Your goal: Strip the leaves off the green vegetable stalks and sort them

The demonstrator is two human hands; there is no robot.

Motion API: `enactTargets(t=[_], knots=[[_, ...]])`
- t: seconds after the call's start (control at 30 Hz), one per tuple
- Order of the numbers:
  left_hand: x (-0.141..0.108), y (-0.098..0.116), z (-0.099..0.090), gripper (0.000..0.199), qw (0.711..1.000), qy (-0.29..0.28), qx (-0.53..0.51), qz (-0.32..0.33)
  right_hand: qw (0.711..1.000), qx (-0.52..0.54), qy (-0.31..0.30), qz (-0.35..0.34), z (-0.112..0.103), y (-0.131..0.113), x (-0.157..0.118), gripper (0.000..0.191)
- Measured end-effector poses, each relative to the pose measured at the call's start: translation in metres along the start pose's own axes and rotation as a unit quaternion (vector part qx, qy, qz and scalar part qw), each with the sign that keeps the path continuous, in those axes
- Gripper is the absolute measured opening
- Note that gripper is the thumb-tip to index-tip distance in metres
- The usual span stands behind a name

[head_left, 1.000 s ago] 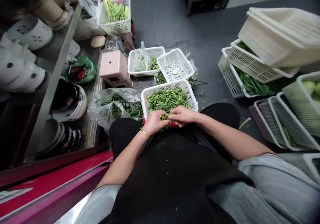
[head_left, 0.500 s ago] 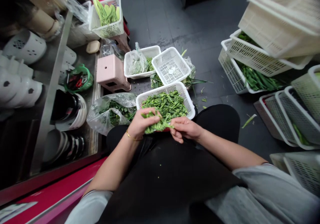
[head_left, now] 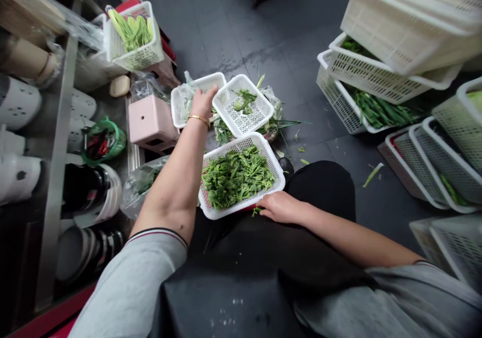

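Observation:
My left hand (head_left: 203,102) reaches forward, fingers apart, beside the left corner of a small white basket (head_left: 225,122). Whether it touches that rim I cannot tell. A small clump of green shoots (head_left: 244,101) lies in this basket. Close to my lap, a larger white basket (head_left: 279,170) holds a heap of green shoots with small bud heads (head_left: 237,177). At its front right rim is my right hand (head_left: 280,207), fingers closed on a scrap of green stem (head_left: 256,211).
Behind my left hand is a white basket (head_left: 176,112) with a plastic bag. A pink stool (head_left: 150,122) and shelving (head_left: 60,142) with pots stand left. Stacked white baskets (head_left: 391,36) of greens rise right. Scraps litter the dark floor (head_left: 316,147).
My left hand has let go of its clump of shoots and moved forward; a clump now lies in the small basket. My right hand has lowered to the larger basket's front rim.

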State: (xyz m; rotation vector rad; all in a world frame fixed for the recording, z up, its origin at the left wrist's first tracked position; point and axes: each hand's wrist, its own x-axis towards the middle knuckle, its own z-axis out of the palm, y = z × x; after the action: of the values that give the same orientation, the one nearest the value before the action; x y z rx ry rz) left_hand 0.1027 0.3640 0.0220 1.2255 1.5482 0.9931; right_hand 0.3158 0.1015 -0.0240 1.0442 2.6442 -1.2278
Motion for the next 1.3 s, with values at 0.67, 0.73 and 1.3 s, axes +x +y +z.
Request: enactTargets(t=[0.67,0.73,1.3], knots=[[-0.254,-0.053,-0.054,0.024,0.956,-0.028,0.158,0.245,0.968,-0.181,0.130,0.119,-0.065,0.005,0.067,0.030],[-0.238,-0.046,-0.042,0.030,0.925,-0.055,0.232,0.296,0.973,-0.192,0.108,0.066,-0.073,-0.002,0.060,0.029],[-0.182,-0.063,-0.027,0.019,0.937,-0.217,0.240,0.132,0.961,-0.270,0.062,-0.005,-0.075,-0.023,0.078,0.034]])
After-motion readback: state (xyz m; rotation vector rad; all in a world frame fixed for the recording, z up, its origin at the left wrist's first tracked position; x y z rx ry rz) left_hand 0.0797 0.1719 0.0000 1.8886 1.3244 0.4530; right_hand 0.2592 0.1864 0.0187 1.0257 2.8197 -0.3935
